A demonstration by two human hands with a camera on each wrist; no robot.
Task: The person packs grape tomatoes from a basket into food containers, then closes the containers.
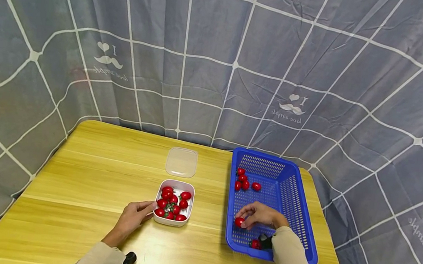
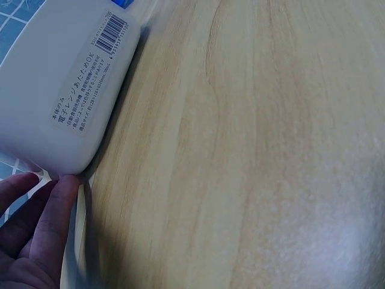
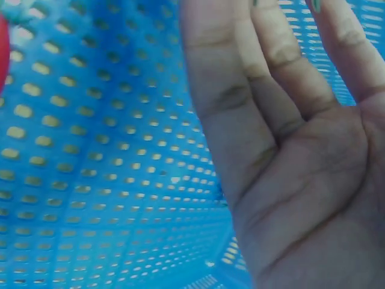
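My right grip [image 1: 260,214] pinches a red tomato [image 1: 239,222], its long axis unclear. My left grip [image 1: 131,220], unclenched, touches the white container [image 2: 33,90], whose label [image 2: 90,75] reads "電子レンジあたためOK".

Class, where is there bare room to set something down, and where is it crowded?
Bare table stretches left of the lid and left hand; another strip runs between the white container and the blue basket. Crowded: the container, mostly filled with red fruits, and the basket around the right hand.
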